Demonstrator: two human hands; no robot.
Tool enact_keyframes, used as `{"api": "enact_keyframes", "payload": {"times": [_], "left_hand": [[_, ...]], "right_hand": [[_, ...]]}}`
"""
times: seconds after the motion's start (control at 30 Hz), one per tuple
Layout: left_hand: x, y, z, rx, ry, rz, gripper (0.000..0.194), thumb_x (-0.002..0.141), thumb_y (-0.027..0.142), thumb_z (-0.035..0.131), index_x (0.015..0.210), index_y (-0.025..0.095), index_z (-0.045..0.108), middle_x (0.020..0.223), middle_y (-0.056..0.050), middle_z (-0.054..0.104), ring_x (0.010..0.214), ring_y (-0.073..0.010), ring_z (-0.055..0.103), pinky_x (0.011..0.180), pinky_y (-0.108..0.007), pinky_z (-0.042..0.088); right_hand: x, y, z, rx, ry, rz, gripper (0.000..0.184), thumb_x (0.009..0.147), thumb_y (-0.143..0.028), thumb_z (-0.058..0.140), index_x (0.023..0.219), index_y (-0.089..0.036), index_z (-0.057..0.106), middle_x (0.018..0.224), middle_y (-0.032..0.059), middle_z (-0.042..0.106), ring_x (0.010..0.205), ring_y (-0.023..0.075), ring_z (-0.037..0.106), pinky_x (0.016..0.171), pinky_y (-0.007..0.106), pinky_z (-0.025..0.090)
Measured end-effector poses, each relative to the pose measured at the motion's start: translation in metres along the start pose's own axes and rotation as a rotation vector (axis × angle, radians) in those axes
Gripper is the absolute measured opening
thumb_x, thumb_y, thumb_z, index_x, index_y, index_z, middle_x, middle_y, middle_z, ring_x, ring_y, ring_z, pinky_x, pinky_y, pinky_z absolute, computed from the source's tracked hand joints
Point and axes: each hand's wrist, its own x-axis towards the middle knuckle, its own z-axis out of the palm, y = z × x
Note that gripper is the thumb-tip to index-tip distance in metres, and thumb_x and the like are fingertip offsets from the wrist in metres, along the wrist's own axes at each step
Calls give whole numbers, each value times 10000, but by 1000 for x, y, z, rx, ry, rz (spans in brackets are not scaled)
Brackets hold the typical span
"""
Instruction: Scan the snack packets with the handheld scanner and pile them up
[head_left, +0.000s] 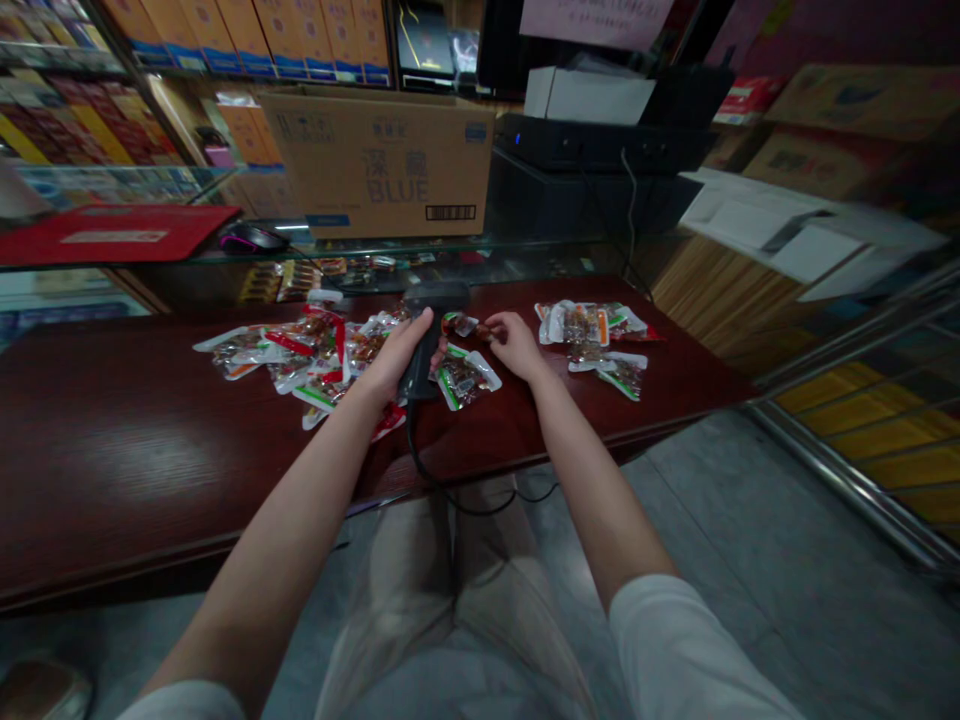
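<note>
My left hand (399,355) is wrapped round the grip of a black handheld barcode scanner (421,365), whose cable hangs over the table's front edge. With its fingertips pinched, my right hand (514,346) holds a small snack packet (472,326) in front of the scanner. Below it on the table lies a clear packet with a green edge (466,378). A heap of similar snack packets (300,350) spreads to the left, partly hidden by my left hand. A smaller group of packets (592,330) lies to the right.
A large cardboard box (390,165) stands on the glass counter behind the dark red table (135,430). Near it are a computer mouse (253,238) and a red folder (112,233). Black electronic equipment (600,145) and cartons (780,225) fill the right side, beside a metal rack (840,490).
</note>
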Motion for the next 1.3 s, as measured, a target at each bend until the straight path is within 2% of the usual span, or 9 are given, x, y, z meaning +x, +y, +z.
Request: {"api": "enact_keyframes", "payload": {"times": [0.07, 0.13, 0.3, 0.4, 0.5, 0.73, 0.9, 1.13, 1.3], "left_hand": [[-1, 1, 1, 9, 3, -4, 507, 794, 659, 600, 699, 164, 545, 468, -1, 519, 390, -91, 461, 381, -207, 340], [-2, 2, 2, 7, 15, -10, 502, 787, 657, 610, 711, 167, 538, 471, 3, 521, 386, -89, 459, 380, -208, 337], [-1, 2, 3, -20, 18, -14, 480, 781, 637, 636, 725, 172, 535, 496, 6, 538, 391, -91, 467, 391, -219, 343], [1, -2, 2, -27, -6, -1, 480, 767, 629, 658, 720, 166, 543, 523, -5, 559, 408, -90, 476, 400, -221, 352], [3, -6, 1, -48, -31, 14, 464, 750, 600, 698, 790, 159, 560, 610, -20, 613, 437, -87, 498, 416, -218, 376], [3, -10, 5, 65, -48, 1, 480, 782, 616, 654, 748, 147, 561, 529, -16, 564, 408, -90, 480, 389, -218, 357], [1, -12, 9, 95, -66, -26, 474, 778, 599, 673, 845, 137, 588, 617, -29, 613, 425, -89, 500, 404, -216, 397], [0, -12, 9, 119, -85, -31, 473, 814, 600, 626, 759, 132, 587, 567, -22, 575, 412, -84, 486, 398, -208, 395], [2, -13, 10, 38, -59, -5, 473, 766, 598, 681, 793, 138, 577, 574, -7, 574, 409, -82, 474, 388, -211, 374]], "right_hand": [[-3, -4, 3, -60, -77, -21, 293, 653, -47, 550, 900, -188, 622, 1003, 78, 652, 936, 206, 617, 940, 411, 498], [-2, -5, 4, -4, -64, 35, 234, 697, -94, 573, 901, -194, 628, 980, 68, 670, 950, 210, 622, 951, 419, 487], [6, -2, 0, 506, 81, 338, 174, 791, -318, 598, 919, -208, 642, 938, 46, 701, 930, 211, 656, 879, 409, 524], [5, -6, -3, 807, 22, 434, 207, 765, -327, 653, 930, -202, 653, 934, 44, 725, 919, 201, 671, 858, 382, 548], [3, -14, -4, 937, -32, 422, 215, 758, -312, 680, 940, -199, 670, 985, 51, 744, 982, 213, 675, 913, 394, 550], [1, -27, -8, 889, -56, 325, 251, 797, -395, 666, 974, -217, 677, 1112, 43, 733, 1138, 234, 641, 1013, 427, 512], [0, -29, -11, 950, -75, 349, 236, 784, -366, 681, 968, -217, 683, 1090, 27, 737, 1087, 221, 655, 997, 411, 524], [-1, -30, -10, 922, -62, 347, 245, 794, -370, 682, 979, -210, 663, 1060, 46, 746, 1057, 235, 668, 961, 430, 540], [0, -27, -8, 885, -83, 310, 306, 791, -425, 673, 1020, -224, 650, 1121, 54, 720, 1073, 238, 654, 955, 435, 537]]}}
